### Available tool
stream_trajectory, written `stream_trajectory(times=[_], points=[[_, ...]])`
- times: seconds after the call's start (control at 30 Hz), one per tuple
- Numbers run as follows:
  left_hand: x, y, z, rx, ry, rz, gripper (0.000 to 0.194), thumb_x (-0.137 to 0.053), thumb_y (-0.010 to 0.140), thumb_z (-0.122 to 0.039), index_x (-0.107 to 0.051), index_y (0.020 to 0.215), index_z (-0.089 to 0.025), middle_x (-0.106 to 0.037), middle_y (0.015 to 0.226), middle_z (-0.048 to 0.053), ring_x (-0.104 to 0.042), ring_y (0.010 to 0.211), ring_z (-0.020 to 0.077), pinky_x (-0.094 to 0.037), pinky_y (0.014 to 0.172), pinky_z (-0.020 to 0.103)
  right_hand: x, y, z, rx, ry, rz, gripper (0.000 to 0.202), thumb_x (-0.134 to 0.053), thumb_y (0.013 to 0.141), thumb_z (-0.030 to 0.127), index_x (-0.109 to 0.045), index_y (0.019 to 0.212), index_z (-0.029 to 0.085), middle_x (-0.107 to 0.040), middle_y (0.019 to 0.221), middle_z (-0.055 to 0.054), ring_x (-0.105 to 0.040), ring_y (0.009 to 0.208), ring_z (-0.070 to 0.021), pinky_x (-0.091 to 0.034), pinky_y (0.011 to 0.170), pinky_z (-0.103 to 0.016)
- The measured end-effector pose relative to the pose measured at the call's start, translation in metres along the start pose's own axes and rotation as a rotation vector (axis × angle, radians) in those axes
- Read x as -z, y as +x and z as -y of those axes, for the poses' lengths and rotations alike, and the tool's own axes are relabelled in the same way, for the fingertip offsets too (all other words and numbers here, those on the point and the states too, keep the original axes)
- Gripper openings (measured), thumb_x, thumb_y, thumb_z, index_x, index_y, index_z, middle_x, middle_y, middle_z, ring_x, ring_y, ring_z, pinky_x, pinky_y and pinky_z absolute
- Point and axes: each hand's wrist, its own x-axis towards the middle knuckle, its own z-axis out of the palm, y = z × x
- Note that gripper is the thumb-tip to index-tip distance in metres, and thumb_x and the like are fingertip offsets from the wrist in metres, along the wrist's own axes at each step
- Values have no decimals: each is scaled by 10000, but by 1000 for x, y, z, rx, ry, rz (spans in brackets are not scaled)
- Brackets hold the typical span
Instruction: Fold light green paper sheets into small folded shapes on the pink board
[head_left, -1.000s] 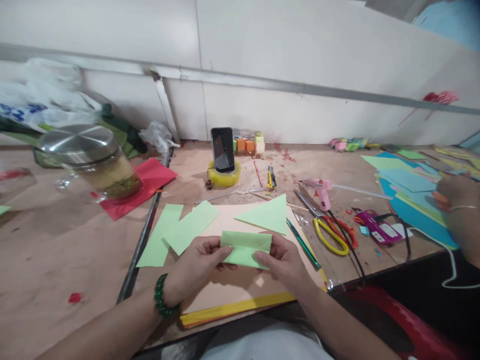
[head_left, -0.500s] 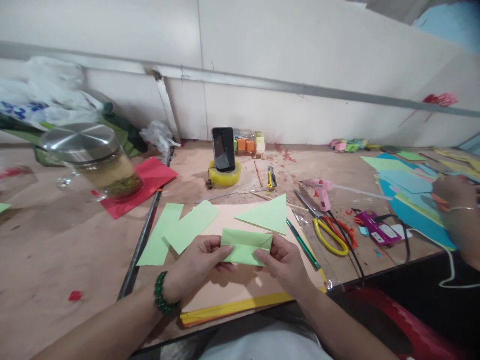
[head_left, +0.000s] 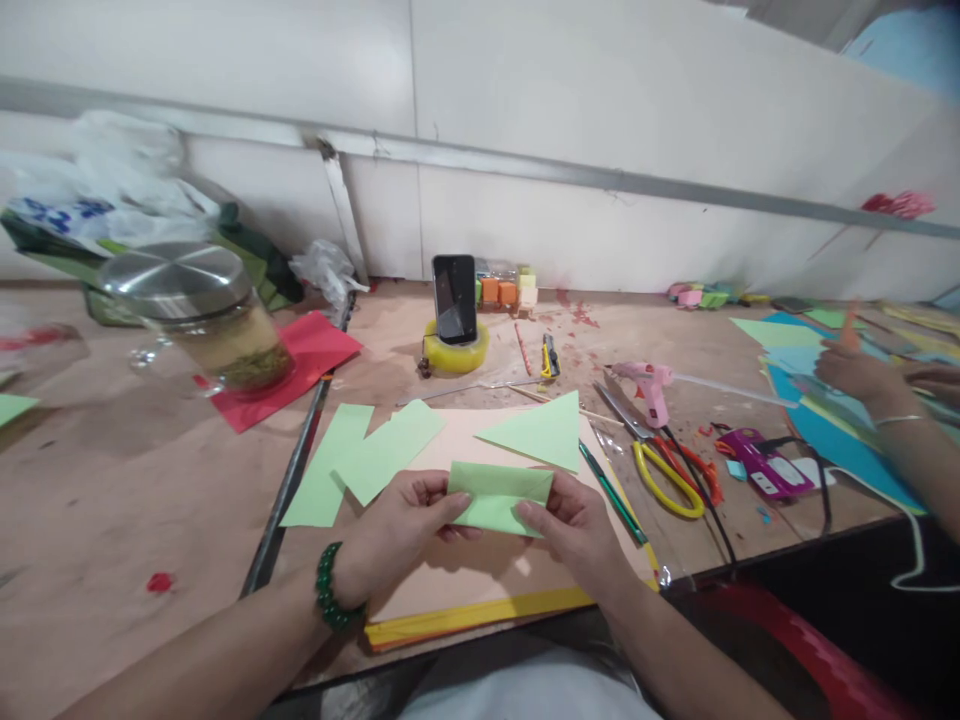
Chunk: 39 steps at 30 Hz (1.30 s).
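A folded piece of light green paper (head_left: 499, 490) is held level between both hands, above a stack of peach and yellow paper (head_left: 480, 590). My left hand (head_left: 416, 515) pinches its left end, thumb on top and fingers beneath. At the other end my right hand (head_left: 574, 520) grips it the same way. Behind the hands lie green paper strips (head_left: 390, 450) on the left and a green paper triangle (head_left: 544, 432) on the right. A green pen (head_left: 611, 492) rests along the stack's right side.
Right of the stack are yellow-handled scissors (head_left: 667, 480), a pink glue gun (head_left: 651, 388) and a purple plug adapter (head_left: 769, 465). A phone (head_left: 454, 300) leans on a yellow tape roll (head_left: 456, 350). A glass tea mug (head_left: 225, 330) stands left. Another person's hand (head_left: 862, 375) is at far right.
The whole view has shifted slightly, so things appear a little further right. My grip on the folded paper looks the same. The other person's hand has moved left and raised an orange piece.
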Motion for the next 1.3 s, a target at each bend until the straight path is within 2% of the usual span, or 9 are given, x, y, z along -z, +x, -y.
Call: stream_trajectory(times=[0.17, 0.37, 0.57, 0.77, 0.87, 1.07, 1.2, 1.3], points=[[0, -1, 0, 28, -54, 16, 495, -750, 625, -568, -714, 818, -113, -716, 673, 74, -660, 609, 165, -473, 554, 221, 2, 0, -1, -53, 90, -25, 385, -829, 645, 413, -714, 928, 178, -669, 680, -3, -573, 551, -112, -524, 445, -202], [-1, 0, -3, 59, -150, 6, 540, -793, 575, -581, -694, 836, -119, -735, 691, 76, -690, 616, 159, -486, 539, 188, 6, 0, -5, -109, 103, -38, 237, -823, 638, 360, -775, 804, 199, -677, 679, -5, -595, 554, -109, -559, 525, -235], [0, 0, -4, 129, -169, 47, 558, -740, 579, -666, -597, 600, -127, -693, 567, 66, -633, 461, 122, -446, 447, 175, 7, 1, -7, -36, 94, 2, 102, -721, 671, 242, -781, 744, 206, -689, 641, -20, -588, 463, -108, -509, 457, -219], [2, -1, -7, 93, -196, 44, 536, -742, 581, -644, -590, 614, -131, -706, 593, 63, -646, 479, 128, -459, 460, 177, 9, -1, -4, 118, -103, 101, 225, -569, 704, 139, -775, 762, 206, -652, 560, -2, -559, 455, -110, -384, 382, -182], [1, -2, -8, 87, -213, 38, 495, -735, 603, -602, -596, 613, -127, -703, 593, 63, -653, 492, 133, -453, 458, 174, 8, -1, -2, 220, -121, 143, 258, -560, 708, 96, -777, 763, 224, -653, 624, -4, -602, 528, -124, -434, 439, -199], [3, -4, -8, 36, -225, 59, 487, -689, 648, -599, -628, 639, -116, -696, 604, 62, -659, 525, 144, -471, 499, 199, 7, -1, -3, 302, -143, 140, 305, -567, 713, 53, -785, 792, 251, -670, 700, -11, -635, 601, -140, -511, 557, -234], [5, -1, -7, 65, -112, 80, 430, -801, 574, -495, -636, 701, -118, -708, 635, 40, -644, 522, 117, -477, 530, 197, 6, -2, -1, 288, -163, 129, 299, -584, 685, 48, -786, 769, 252, -678, 721, -13, -629, 599, -141, -506, 547, -234], [6, 1, -5, 80, -122, 67, 424, -820, 560, -464, -640, 737, -123, -708, 634, 24, -633, 513, 101, -478, 531, 190, 5, -2, 2, 253, -180, 128, 305, -570, 665, 47, -784, 742, 252, -677, 715, -8, -626, 601, -140, -499, 547, -233]])
